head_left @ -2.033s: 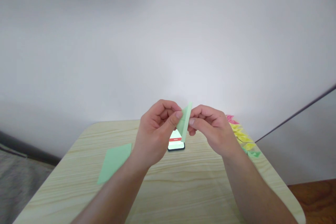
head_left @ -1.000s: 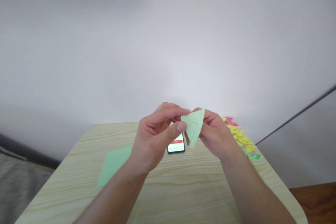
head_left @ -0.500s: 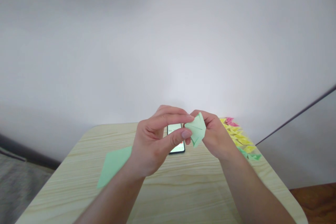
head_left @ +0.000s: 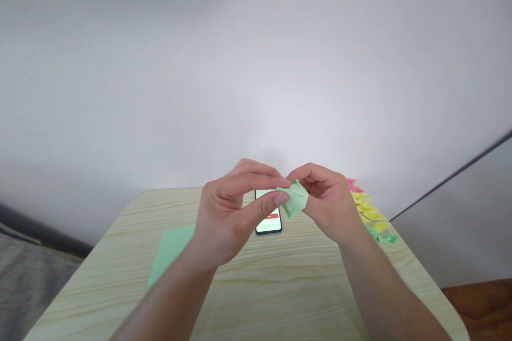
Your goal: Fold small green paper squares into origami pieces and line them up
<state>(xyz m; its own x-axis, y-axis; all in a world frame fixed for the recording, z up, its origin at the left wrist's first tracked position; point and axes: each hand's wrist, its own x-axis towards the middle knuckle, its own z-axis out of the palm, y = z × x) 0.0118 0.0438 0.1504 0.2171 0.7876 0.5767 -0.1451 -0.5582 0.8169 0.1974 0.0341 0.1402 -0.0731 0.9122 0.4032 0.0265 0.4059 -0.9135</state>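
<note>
A small piece of folded light-green paper (head_left: 296, 201) is held in the air between both hands, above the table. My left hand (head_left: 236, 213) pinches its left side between thumb and fingertips. On the other side, my right hand (head_left: 326, 200) is closed on the paper's right and upper edge, its index finger curled along the top. Part of the right thumb is hidden behind or inside the fold. Creases run across the face of the paper.
Below the hands a phone (head_left: 269, 225) with a lit screen lies on the wooden table (head_left: 272, 293). A flat green sheet (head_left: 170, 250) is at left, partly under my forearm. Folded yellow papers (head_left: 370, 213), pink ones (head_left: 353, 185) and green ones (head_left: 386, 238) line the right edge. A wall stands behind.
The folded paper has shifted slightly left and turned, its fold now showing differently. My right hand has moved its grip, with the index finger now over the top edge. The left hand moved slightly left.
</note>
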